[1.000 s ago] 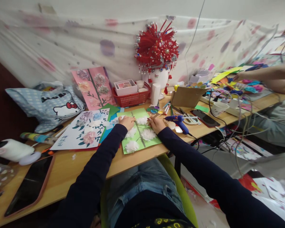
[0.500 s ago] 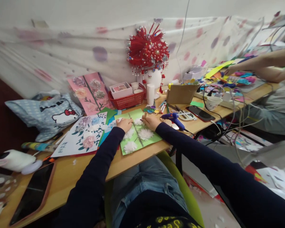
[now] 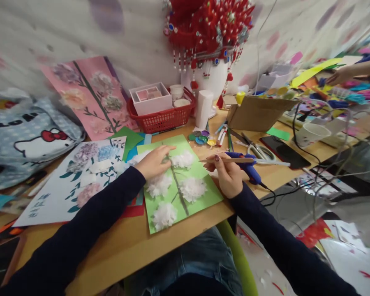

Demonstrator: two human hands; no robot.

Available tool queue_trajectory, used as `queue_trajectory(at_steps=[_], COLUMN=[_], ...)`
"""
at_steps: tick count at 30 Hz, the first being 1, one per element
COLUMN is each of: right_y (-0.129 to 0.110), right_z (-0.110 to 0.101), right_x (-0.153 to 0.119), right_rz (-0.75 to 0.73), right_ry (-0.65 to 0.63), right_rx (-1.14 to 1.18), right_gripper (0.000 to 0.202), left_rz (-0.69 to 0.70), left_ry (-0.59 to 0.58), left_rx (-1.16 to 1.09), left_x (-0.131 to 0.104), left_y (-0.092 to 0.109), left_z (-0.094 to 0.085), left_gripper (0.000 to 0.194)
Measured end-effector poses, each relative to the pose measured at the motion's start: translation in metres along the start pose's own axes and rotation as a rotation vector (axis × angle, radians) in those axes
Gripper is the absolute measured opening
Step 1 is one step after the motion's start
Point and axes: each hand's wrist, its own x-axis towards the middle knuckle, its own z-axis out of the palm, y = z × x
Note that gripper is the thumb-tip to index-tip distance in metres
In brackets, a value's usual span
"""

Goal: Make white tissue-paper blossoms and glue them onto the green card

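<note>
A light green sheet [image 3: 197, 209] with fluffy white paper flowers [image 3: 193, 189] and a dark painted stem [image 3: 179, 193] lies in front of me. My left hand [image 3: 156, 162] rests on its upper left part, fingers stretched out, beside a white flower. Over the sheet's right edge, my right hand [image 3: 226, 174] is closed on a thin tan wooden stick [image 3: 246, 160] whose pointed tip faces left. Just behind that hand lies a blue glue gun [image 3: 252, 172], partly covered by the hand and stick.
A white flower picture [image 3: 55, 193] lies left, with a pink one [image 3: 89, 94] propped behind. A red basket [image 3: 163, 121], a beaded red headdress [image 3: 216, 24], scissors [image 3: 253, 144], a phone [image 3: 283, 152] and a paper cup [image 3: 311, 135] stand around. Cables hang right; another person's hand [image 3: 339, 76] is at far right.
My right hand has left the flowers, moved right and taken hold of the tan stick. The left hand remains on the sheet. The view has come closer to the table.
</note>
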Motion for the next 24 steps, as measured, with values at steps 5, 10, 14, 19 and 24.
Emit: queue_trajectory(at_steps=[5,10,14,19,24], right_y=[-0.008,-0.010,-0.006,-0.008,-0.008], right_z=[0.000,-0.004,-0.006,-0.011,-0.016], right_x=[-0.003,-0.005,-0.004,-0.003,-0.001], right_rz=[-0.050,-0.067,-0.019,-0.015,0.016], right_ry=[0.013,-0.122,-0.143,-0.197,-0.253], right_rx=[-0.145,-0.290,-0.343,-0.284,-0.264], right_gripper=[0.022,0.020,0.024,0.028,0.026], left_rz=[0.191,0.321,0.352,0.390,0.240], left_ry=[-0.037,-0.141,-0.135,-0.063,0.046], left_rx=[-0.099,-0.092,-0.080,-0.137,-0.084], left_x=[0.014,0.017,0.012,0.010,0.006], left_y=[0.003,0.002,-0.002,-0.004,0.002], left_z=[0.011,0.014,0.011,-0.002,-0.012], left_gripper=[0.047,0.037,0.040,0.031,0.034])
